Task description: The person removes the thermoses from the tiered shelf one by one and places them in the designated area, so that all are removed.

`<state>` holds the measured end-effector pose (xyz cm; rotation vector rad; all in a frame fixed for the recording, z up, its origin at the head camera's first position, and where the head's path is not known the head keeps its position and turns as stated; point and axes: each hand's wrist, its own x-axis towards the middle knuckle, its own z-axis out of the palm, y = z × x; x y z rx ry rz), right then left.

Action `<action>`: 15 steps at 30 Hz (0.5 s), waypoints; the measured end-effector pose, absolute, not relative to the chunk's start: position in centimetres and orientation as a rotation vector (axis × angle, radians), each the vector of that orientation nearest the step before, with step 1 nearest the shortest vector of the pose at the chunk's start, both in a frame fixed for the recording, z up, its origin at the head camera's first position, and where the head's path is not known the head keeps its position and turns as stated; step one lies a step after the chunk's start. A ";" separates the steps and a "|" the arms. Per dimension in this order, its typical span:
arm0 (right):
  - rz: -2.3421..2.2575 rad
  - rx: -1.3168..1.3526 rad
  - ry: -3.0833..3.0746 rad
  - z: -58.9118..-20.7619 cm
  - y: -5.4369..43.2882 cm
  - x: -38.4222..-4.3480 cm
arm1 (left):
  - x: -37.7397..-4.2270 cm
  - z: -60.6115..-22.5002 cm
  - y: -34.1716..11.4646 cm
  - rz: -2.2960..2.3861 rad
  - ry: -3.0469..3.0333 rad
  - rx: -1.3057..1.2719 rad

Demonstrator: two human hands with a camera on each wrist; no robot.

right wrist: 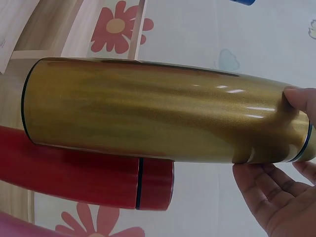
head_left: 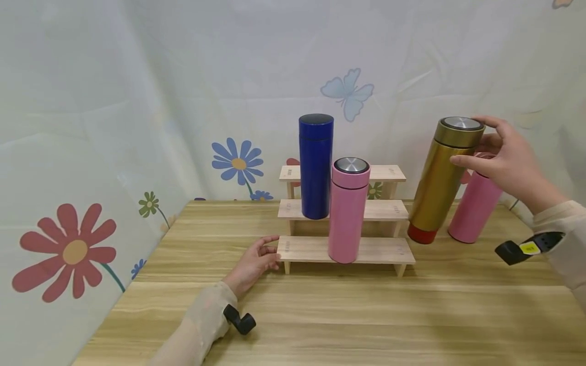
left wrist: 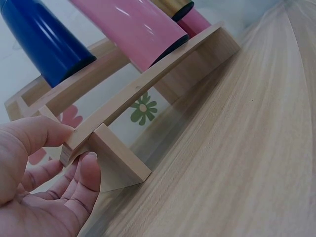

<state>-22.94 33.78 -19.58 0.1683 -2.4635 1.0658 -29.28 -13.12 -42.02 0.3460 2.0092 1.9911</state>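
My right hand grips a gold thermos bottle near its silver-topped lid, thumb on one side and fingers on the other. The bottle is tilted, its base hanging beside the right end of a three-step wooden stand. Behind it is a red bottle, mostly hidden in the head view. My left hand pinches the left end of the stand's lowest step between thumb and fingers. On that lowest step stands a pink bottle; a blue bottle stands on the middle step.
A second pink bottle stands on the table at the right, partly behind my right hand. The wood-grain table stretches in front of the stand. A white curtain with printed flowers and a butterfly hangs behind.
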 end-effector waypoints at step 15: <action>1.003 0.138 -2.441 -21.8 36.5 -22.0 | -29.2 -41.9 -13.0 1.985 2.022 0.327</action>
